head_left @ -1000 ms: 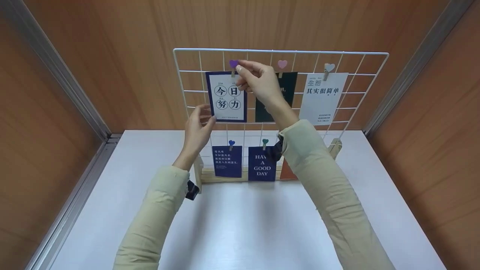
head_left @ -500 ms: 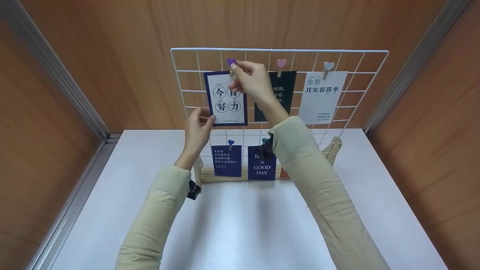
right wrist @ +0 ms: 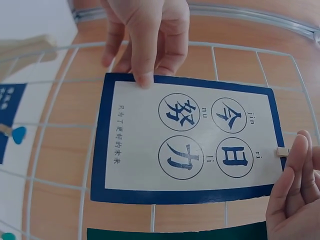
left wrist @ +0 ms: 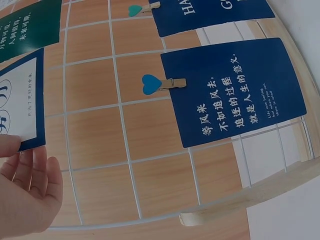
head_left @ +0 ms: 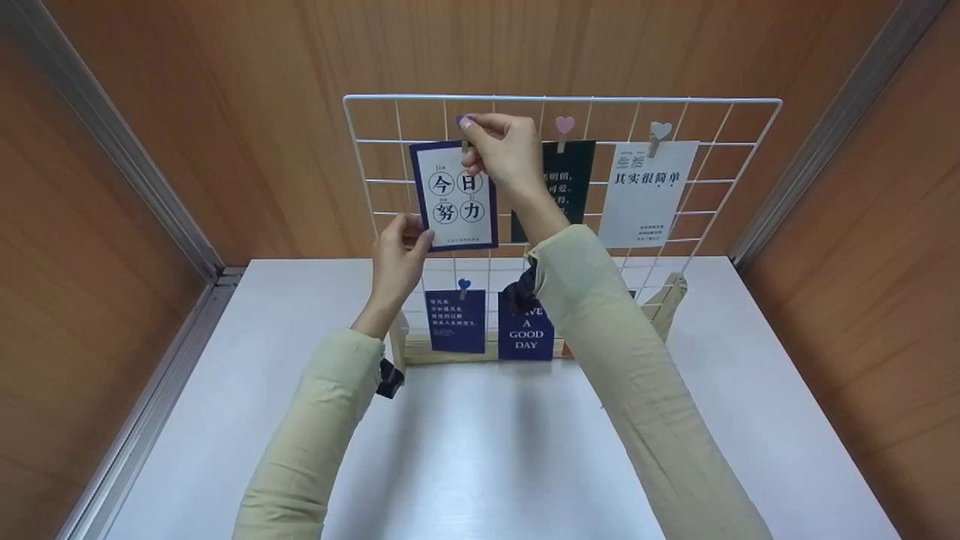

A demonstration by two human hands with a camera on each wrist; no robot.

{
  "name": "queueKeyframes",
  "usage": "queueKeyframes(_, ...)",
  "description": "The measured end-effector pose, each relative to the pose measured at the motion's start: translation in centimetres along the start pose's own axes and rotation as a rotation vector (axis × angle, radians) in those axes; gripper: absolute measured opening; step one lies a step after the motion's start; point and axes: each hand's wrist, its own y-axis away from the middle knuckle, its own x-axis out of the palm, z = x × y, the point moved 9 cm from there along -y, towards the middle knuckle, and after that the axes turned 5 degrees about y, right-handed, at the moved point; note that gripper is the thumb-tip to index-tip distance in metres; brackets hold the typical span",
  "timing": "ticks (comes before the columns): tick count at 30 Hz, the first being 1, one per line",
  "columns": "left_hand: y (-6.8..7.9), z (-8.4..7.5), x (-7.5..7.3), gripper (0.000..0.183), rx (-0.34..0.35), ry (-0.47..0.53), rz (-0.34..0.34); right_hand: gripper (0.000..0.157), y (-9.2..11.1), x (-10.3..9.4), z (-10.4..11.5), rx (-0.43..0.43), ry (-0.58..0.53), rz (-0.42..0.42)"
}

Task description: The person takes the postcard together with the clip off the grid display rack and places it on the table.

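A white card with a blue border and circled characters [head_left: 454,199] hangs at the upper left of the white wire grid [head_left: 562,99]. My left hand [head_left: 397,259] pinches its lower left corner, thumb on the front and fingers behind, as the right wrist view shows. At the card's top edge, my right hand [head_left: 514,154] pinches a wooden clothespin [right wrist: 282,152] with a purple heart [head_left: 460,120], mostly covered by the fingers. The clothespin's tip overlaps the card's top edge.
Right of the card hang a dark green card [head_left: 574,176] and a white card [head_left: 646,195], with pink and pale heart clips. Below are blue cards [head_left: 455,322] and part of an orange one. The grid's wooden base [head_left: 450,358] stands on a white table [head_left: 465,450].
The right hand has shifted left and slightly up over the purple heart, covering more of it. The card's lower edge has dropped slightly. The left hand keeps its pinch at the corner.
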Motion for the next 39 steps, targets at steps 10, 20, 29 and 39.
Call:
queueKeyframes(10, 0.0, 0.2, 0.0, 0.014, -0.031, -0.002, 0.008, 0.02, -0.8, -0.2, -0.6, -0.051, -0.047, -0.008)
queueKeyframes(20, 0.1, 0.2, 0.2, 0.015, -0.038, 0.004, 0.035, 0.018, -0.4, -1.1, 0.0, -0.146, -0.069, -0.094)
queueKeyframes(29, 1.1, 0.0, -0.5, 0.011, -0.006, 0.001, 0.053, 0.018, 0.5, -1.4, 0.4, -0.181, -0.078, -0.03)
queueKeyframes(39, 2.9, 0.6, -1.6, 0.014, -0.022, 0.011, 0.076, 0.02, 1.7, -5.0, -2.3, -0.116, -0.014, 0.045)
